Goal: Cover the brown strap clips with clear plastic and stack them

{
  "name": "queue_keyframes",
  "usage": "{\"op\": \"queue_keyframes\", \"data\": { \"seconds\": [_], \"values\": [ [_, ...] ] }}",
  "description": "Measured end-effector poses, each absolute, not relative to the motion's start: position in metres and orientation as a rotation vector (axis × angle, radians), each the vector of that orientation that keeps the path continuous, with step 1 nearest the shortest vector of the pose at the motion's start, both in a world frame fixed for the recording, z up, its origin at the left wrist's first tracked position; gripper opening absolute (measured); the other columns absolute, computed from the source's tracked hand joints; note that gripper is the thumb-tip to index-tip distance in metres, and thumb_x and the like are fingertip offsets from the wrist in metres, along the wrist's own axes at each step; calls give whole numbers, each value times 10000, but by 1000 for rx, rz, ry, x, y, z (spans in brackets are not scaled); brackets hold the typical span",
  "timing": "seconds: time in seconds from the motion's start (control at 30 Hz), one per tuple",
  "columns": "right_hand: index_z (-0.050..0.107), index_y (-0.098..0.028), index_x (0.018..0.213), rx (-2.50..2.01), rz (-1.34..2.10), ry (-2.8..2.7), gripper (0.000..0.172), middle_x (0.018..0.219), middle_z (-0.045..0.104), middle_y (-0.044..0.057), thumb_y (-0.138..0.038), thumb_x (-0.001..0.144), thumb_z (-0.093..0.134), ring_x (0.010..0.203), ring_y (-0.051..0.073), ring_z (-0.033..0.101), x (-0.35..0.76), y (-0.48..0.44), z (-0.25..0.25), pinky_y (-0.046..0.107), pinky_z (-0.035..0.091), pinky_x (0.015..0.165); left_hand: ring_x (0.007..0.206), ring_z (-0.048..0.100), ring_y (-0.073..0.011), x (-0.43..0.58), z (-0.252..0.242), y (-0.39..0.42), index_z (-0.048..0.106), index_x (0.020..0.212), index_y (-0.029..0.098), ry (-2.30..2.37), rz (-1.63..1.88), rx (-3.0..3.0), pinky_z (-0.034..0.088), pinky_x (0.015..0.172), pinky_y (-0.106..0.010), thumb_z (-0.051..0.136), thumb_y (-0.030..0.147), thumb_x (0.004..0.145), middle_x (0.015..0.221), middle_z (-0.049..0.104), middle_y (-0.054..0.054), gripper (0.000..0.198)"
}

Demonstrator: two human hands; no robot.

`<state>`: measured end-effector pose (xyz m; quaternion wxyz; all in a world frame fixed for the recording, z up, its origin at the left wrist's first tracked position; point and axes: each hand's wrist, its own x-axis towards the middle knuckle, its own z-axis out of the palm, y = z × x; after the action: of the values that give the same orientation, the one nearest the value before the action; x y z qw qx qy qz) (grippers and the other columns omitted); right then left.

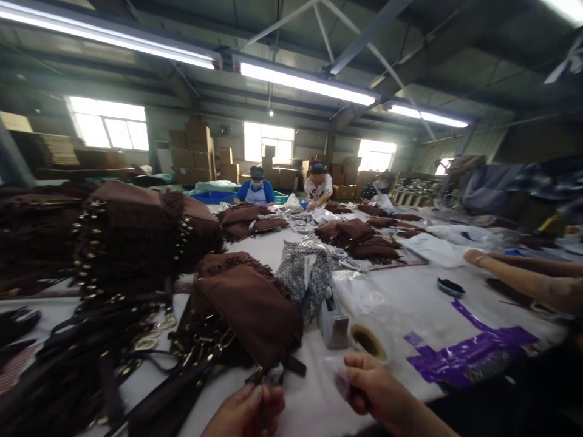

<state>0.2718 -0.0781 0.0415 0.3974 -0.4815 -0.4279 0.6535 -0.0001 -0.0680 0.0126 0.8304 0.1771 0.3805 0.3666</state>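
At the bottom centre my left hand (250, 406) is closed in a pinch on a dark strap end with a metal fitting (264, 377), by the lower corner of a brown fringed bag (248, 297). To its right, my right hand (376, 388) pinches a small piece of clear plastic film (334, 373). Just beyond that hand stand a tape dispenser (333, 321) and a roll of clear tape (368, 340). A grey speckled bundle (304, 276) lies against the far side of the bag. Dark straps with gold-coloured hardware (191, 358) spread to the left of my left hand.
Brown fringed bags are piled high at left (132, 230); more lie mid-table (357, 237). A purple plastic bag (473, 355) and a dark oval item (450, 286) lie at right. Another person's arm (523, 273) reaches in there. Several people (255, 191) work across the table.
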Motion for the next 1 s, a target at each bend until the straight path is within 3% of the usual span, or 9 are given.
{"op": "queue_keyframes", "data": {
  "seconds": [0.1, 0.23, 0.37, 0.5, 0.6, 0.73, 0.87, 1.0],
  "values": [
    [523, -154, 659, -1178, 1825, -1015, 198, 482, 496, -47, -318, 737, 599, 334, 25, 321, 214, -83, 26, 184, 150, 345, 933, 646, -216, -4, 19, -77, 686, 875, 159, 723, 805, 397, 457, 790, -321, 711, 324, 776, 1039, 697, -107, 194],
    [491, -178, 647, -1236, 1891, -1026, 169, 458, 501, -61, -317, 708, 566, 296, 28, 318, 175, -73, 8, 172, 139, 314, 748, 623, -181, -6, 19, -86, 657, 819, 152, 626, 844, 499, 431, 695, -297, 649, 331, 819, 798, 675, -74, 179],
    [482, -180, 648, -1277, 1832, -1050, 339, 464, 516, -52, -488, 747, 580, 270, 32, 304, 171, -65, 6, 187, 116, 306, 650, 569, -153, -5, 11, -87, 622, 748, 156, 635, 885, 502, 378, 601, -261, 697, 343, 766, 685, 619, -33, 202],
    [524, -161, 754, -1122, 1804, -1034, 488, 582, 542, -22, -646, 800, 512, 434, 63, 442, 178, -73, 8, 182, 259, 393, 646, 566, -151, -1, 5, -85, 611, 747, 151, 693, 882, 507, 358, 584, -250, 724, 373, 734, 688, 626, -36, 250],
    [552, -152, 779, -1124, 1664, -1191, 450, 609, 527, -26, -598, 770, 612, 528, 75, 449, 178, -78, 6, 189, 304, 478, 667, 572, -151, 3, 4, -84, 608, 765, 149, 711, 885, 524, 379, 616, -260, 715, 382, 742, 710, 633, -40, 258],
    [559, -150, 655, -1409, 1443, -1170, 446, 485, 435, -54, -582, 754, 607, 451, 75, 350, 170, -73, 0, 219, 247, 454, 668, 575, -158, 6, 4, -85, 605, 751, 146, 748, 879, 549, 388, 600, -266, 731, 377, 724, 711, 631, -36, 264],
    [557, -154, 593, -1476, 1343, -1240, 397, 487, 420, -46, -520, 736, 612, 485, 91, 352, 169, -72, 2, 231, 250, 473, 678, 581, -158, -2, 9, -86, 631, 729, 135, 777, 880, 500, 436, 669, -299, 740, 359, 718, 713, 638, -39, 249],
    [530, -162, 530, -1502, 1284, -1440, 317, 511, 428, -36, -402, 708, 638, 537, 107, 390, 172, -84, 8, 236, 295, 518, 811, 595, -158, -13, 22, -83, 685, 807, 124, 769, 868, 409, 447, 778, -311, 704, 307, 770, 887, 673, -71, 188]
  ]
}}
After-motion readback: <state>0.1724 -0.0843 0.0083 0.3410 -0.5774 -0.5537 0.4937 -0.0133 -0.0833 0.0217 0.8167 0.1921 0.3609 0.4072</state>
